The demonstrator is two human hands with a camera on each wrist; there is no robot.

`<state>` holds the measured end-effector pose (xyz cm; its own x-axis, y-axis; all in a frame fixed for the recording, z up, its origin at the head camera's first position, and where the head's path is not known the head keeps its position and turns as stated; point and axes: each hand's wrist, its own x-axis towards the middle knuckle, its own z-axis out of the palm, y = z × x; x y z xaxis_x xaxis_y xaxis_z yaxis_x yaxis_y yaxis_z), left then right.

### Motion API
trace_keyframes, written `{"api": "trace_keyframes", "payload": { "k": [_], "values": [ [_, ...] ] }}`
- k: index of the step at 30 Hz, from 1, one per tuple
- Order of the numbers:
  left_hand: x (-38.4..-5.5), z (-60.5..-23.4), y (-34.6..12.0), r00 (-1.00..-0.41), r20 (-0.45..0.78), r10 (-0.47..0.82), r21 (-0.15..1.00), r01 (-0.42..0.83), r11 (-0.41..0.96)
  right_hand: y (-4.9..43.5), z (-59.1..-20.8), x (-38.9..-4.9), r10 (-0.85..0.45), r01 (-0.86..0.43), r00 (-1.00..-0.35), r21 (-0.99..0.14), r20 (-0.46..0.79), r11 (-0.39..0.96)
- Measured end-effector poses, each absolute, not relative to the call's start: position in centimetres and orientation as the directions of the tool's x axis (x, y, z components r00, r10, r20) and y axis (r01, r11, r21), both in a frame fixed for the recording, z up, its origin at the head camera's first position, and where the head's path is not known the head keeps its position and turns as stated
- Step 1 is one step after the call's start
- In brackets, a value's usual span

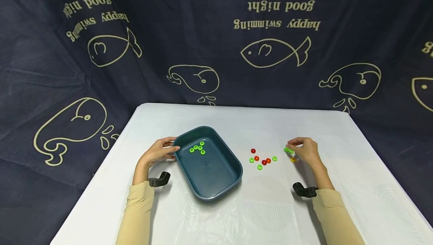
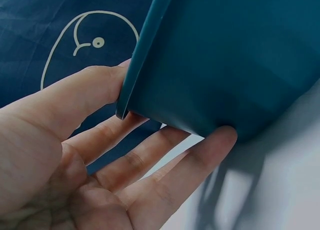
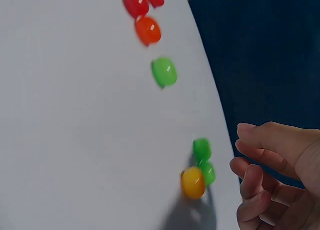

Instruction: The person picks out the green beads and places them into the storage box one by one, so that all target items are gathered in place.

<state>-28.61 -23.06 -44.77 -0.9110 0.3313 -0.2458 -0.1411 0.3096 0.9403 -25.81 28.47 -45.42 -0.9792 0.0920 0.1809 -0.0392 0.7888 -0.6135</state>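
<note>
My left hand (image 1: 159, 151) grips the left rim of a dark teal plastic tub (image 1: 209, 177); in the left wrist view the thumb lies at the rim and the other fingers reach along the wall's outer side. Several small green rings (image 1: 203, 152) lie inside the tub near its far left end. At the right, my right hand (image 1: 305, 150) hovers beside two green rings (image 3: 202, 150) and a yellow ring (image 3: 193, 183), its fingers loosely bent. Nothing shows between those fingertips in the right wrist view, and a gap separates them from the rings.
Between the tub and my right hand lie scattered rings: a red ring (image 1: 253, 150), an orange ring (image 1: 268, 160), a green ring (image 1: 259, 167) and several others. A white sheet covers the table (image 1: 270, 124). Behind it hangs a dark blue cloth (image 1: 230, 87) with fish drawings.
</note>
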Motion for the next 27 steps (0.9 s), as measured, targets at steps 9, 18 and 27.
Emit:
{"api": "trace_keyframes", "payload": {
  "k": [9, 18, 27],
  "values": [
    [-28.6, -44.8, -23.0, -0.911, -0.244, 0.332, 0.941, -0.140, 0.307, 29.9, -47.0, -25.4, 0.126, 0.002, -0.981, -0.648, 0.146, 0.762],
    [-28.5, -44.8, -23.1, -0.911, -0.241, 0.336, 0.943, -0.137, 0.303, 30.1, -48.4, -25.4, 0.126, 0.008, -0.984, -0.667, 0.128, 0.745],
    [-28.7, -44.9, -22.9, -0.911, -0.248, 0.329, 0.942, -0.146, 0.303, 30.3, -48.7, -25.4, 0.138, 0.006, -0.979, -0.646, 0.154, 0.763]
  ]
}}
